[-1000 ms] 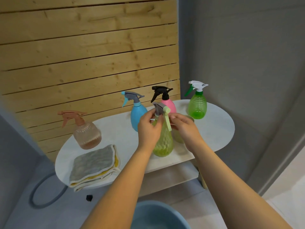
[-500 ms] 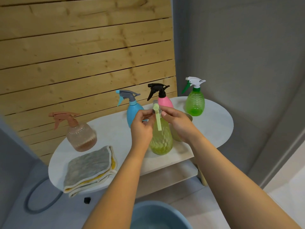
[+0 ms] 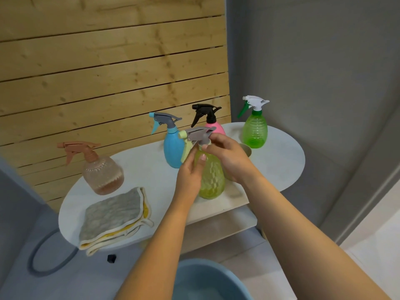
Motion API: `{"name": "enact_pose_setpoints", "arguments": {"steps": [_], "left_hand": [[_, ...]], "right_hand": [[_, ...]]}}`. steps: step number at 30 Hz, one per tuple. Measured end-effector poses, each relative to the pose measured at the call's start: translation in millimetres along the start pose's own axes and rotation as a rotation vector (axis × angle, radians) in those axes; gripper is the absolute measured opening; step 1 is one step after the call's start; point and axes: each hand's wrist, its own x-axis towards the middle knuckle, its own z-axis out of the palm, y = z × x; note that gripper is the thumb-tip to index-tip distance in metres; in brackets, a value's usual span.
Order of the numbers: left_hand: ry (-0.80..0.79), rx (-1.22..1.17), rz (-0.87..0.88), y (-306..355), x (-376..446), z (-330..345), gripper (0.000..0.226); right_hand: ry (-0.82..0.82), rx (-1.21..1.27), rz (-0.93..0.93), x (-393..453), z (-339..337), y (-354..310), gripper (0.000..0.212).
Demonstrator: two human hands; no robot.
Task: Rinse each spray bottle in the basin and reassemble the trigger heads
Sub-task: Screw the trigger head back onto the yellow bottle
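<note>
Bottle neck (image 3: 204,146) seemingly behind hands (image 3: 229,158)

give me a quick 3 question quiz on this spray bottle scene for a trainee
1. True or false: the folded cloth lies left of the yellow-green bottle on the white table.
2. Which bottle stands farthest right? A) blue bottle B) green bottle C) peach bottle
3. What is the right hand gripping?

Key
1. True.
2. B.
3. The collar under the grey trigger head, while the left hand holds the yellow-green bottle upright on the table.
</note>
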Motion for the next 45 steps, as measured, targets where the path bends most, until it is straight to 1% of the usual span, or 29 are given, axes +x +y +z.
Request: {"name": "enact_pose_setpoints", "arguments": {"steps": [1,2,4,6,8,9,11,12,14,15,17,19,20,21,22,23,24,25,26,27,29,31,34,38,41,44,45], "left_hand": [[-0.005,0.003,0.011,-1,-1,-1,0.045],[-0.012,-0.003,0.020,-1,-2,-1,0.045],[-0.021,-0.013,0.030,-1,-3,-2,0.041],[-0.031,-0.013,0.019,0,-3,-3,0.041],[-0.057,-0.001,0.003,0,-1,-7,0.043],[-0.076,0.003,-0.005,1,-1,-8,0.044],[-0.113,0.005,-0.019,2,0,-11,0.048],[-0.136,0.001,-0.025,2,0,-12,0.050],[-0.187,-0.018,-0.040,3,1,-15,0.055],[-0.205,-0.019,-0.044,3,2,-16,0.056],[-0.206,0.023,-0.033,2,2,-17,0.056],[-0.172,0.085,-0.023,1,1,-16,0.057],[-0.159,0.102,-0.027,2,0,-16,0.058],[-0.153,0.106,-0.030,2,0,-16,0.058],[-0.153,0.103,-0.032,3,-1,-15,0.057],[-0.154,0.094,-0.033,4,-1,-15,0.056],[-0.157,0.087,-0.035,4,-1,-15,0.056],[-0.156,0.088,-0.038,4,-1,-16,0.056],[-0.153,0.096,-0.035,5,-1,-16,0.056],[-0.148,0.107,-0.028,5,-1,-16,0.056],[-0.136,0.125,-0.028,6,-1,-16,0.054],[-0.128,0.133,-0.027,6,0,-16,0.052],[-0.128,0.153,-0.012,4,2,-17,0.051],[-0.094,0.174,-0.010,4,-1,-15,0.053],[-0.080,0.200,-0.037,4,0,-15,0.057],[-0.161,0.276,-0.052,6,5,-12,0.071],[-0.171,0.278,-0.061,6,6,-10,0.072]], "right_hand": [[0.033,-0.020,-0.012,0,1,1,0.028],[0.073,-0.029,-0.019,0,2,3,0.026],[0.121,0.021,-0.034,-2,5,6,0.030],[0.117,0.081,-0.053,-4,8,6,0.031],[0.074,0.069,-0.067,-6,10,5,0.029],[0.044,0.047,-0.070,-7,9,3,0.025],[-0.051,0.058,-0.027,-8,3,1,0.009],[-0.096,0.097,0.003,-7,-1,1,0.008],[-0.122,0.095,0.007,-6,-7,0,0.016],[-0.090,0.056,-0.016,-6,-8,-1,0.015],[0.023,-0.050,-0.074,-6,-3,-2,0.012],[0.147,-0.140,-0.095,-6,4,-1,0.027],[0.179,-0.148,-0.083,-6,6,2,0.032],[0.169,-0.122,-0.053,-6,5,3,0.034],[0.119,-0.072,-0.018,-6,4,1,0.037],[0.047,-0.012,0.017,-6,1,0,0.044],[-0.030,0.063,0.053,-4,-3,1,0.045],[-0.088,0.118,0.065,-4,-5,-1,0.035],[-0.112,0.134,0.053,-4,-6,-1,0.021],[-0.092,0.094,0.025,-4,-5,-3,0.011],[-0.008,0.001,-0.028,-5,-1,-5,0.006],[0.070,-0.054,-0.050,-7,4,-7,0.012],[0.153,-0.110,-0.037,-8,9,-9,0.030],[0.202,-0.211,-0.052,-9,12,-11,0.018],[0.206,-0.232,-0.053,-11,11,-10,0.016],[0.125,-0.149,-0.046,-13,7,-11,0.012],[0.102,-0.148,-0.044,-13,6,-10,0.013]]}}
